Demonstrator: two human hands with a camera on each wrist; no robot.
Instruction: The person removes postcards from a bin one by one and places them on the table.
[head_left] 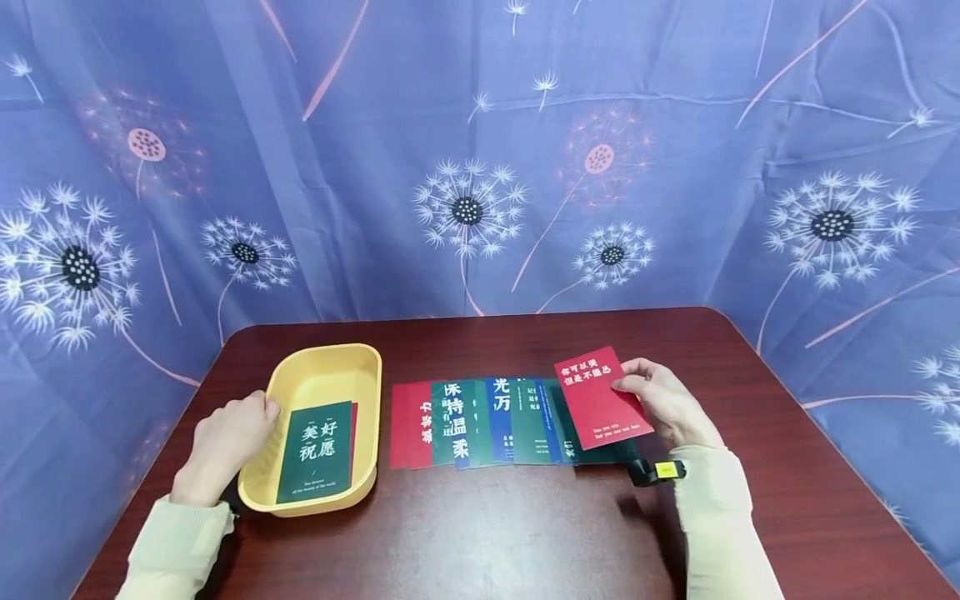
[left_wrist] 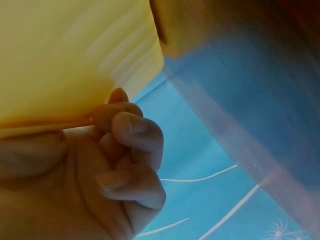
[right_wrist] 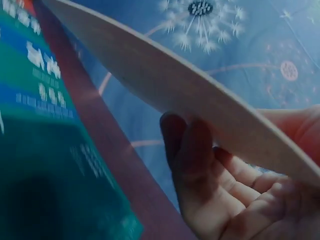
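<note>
A red card [head_left: 603, 400] with white writing is pinched between the thumb and fingers of my right hand [head_left: 667, 404], raised over the right end of a row of cards. In the right wrist view the card [right_wrist: 200, 90] appears nearly edge-on, with fingers under its pale back. My left hand [head_left: 228, 437] grips the left rim of a yellow plastic basin [head_left: 330, 361]; the left wrist view shows its fingers [left_wrist: 137, 130] curled at the basin's edge. Inside the basin lies a green card [head_left: 315, 454] with white characters, partly covering a red one [head_left: 354, 433].
Overlapping red, green and blue cards [head_left: 472, 425] lie in a row across the middle of the dark wooden table [head_left: 480, 533]. A blue curtain [head_left: 480, 125] with dandelion prints hangs behind the table and at its sides.
</note>
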